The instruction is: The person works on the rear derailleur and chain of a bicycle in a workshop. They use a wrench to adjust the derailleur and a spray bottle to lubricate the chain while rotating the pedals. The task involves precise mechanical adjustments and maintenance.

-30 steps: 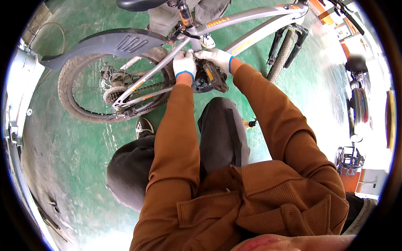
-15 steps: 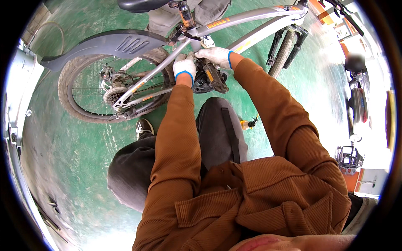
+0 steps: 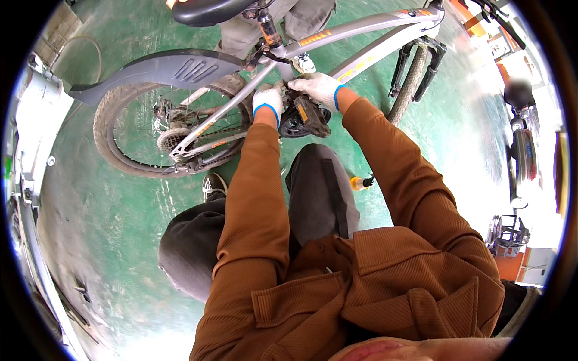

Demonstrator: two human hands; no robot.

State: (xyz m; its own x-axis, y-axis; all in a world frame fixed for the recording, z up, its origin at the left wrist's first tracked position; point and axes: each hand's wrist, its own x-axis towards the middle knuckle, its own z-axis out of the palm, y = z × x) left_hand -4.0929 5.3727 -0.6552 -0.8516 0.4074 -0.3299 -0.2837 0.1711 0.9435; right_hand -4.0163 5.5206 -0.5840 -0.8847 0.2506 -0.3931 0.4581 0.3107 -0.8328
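Observation:
A grey mountain bike stands across the upper view, its frame (image 3: 382, 51) marked with orange. My left hand (image 3: 268, 99), in a white glove with a blue cuff, is closed beside the seat tube, just above the chain. From the other side my right hand (image 3: 317, 88), gloved alike, reaches to the tube's lower part, fingers pinched together. What either hand grips is hidden by the gloves. Just below them is a dirty black pedal (image 3: 310, 116) with an orange strip. The rear wheel (image 3: 105, 141) with its cassette (image 3: 173, 139) lies left of my hands.
A grey mudguard (image 3: 150, 71) covers the rear wheel, and the black saddle (image 3: 211, 11) is above. Behind the bike stands another person in grey trousers (image 3: 308, 19). A yellow-and-black object (image 3: 360, 183) lies on the green floor right of my knee. The front wheel (image 3: 409, 84) is at upper right.
The whole view has shifted slightly, so the bike appears a little farther right and lower. Both hands stay at the seat tube; my right hand's fingers sit slightly lower along it.

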